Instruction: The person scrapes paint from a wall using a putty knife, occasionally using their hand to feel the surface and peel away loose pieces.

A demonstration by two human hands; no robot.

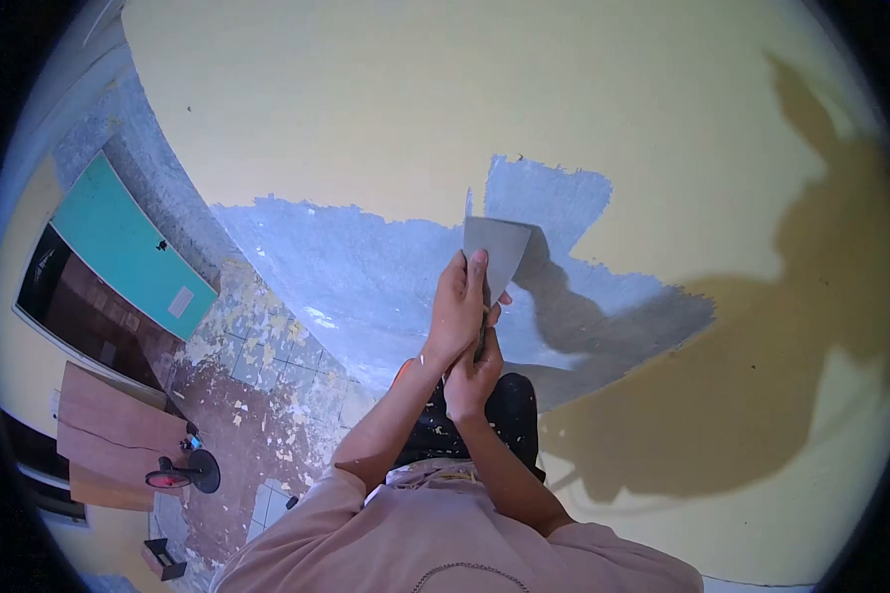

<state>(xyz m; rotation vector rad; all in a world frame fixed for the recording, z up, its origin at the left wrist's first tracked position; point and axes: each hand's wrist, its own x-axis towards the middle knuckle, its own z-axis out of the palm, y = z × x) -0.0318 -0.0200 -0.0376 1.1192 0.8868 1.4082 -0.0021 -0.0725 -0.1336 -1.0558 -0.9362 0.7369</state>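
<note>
A wide-bladed scraper (496, 249) is held against the wall in front of me, its blade at the upper border of a bare grey patch (366, 262). My left hand (457, 311) is closed around the upper part of the tool, with the thumb lying along the blade. Lower down, my right hand (473, 381) is wrapped around the handle, which the fingers mostly hide. Pale yellow paint (366, 109) with a ragged edge surrounds the bare patch. Shadows of my body and the tool fall on the wall to the right.
Paint flakes litter the floor (257, 425) at the left. A black fan (203, 471) stands there near a brown board (119, 430). Farther back is a green door (133, 252) beside a dark doorway. A small dark box (163, 560) lies at the lower left.
</note>
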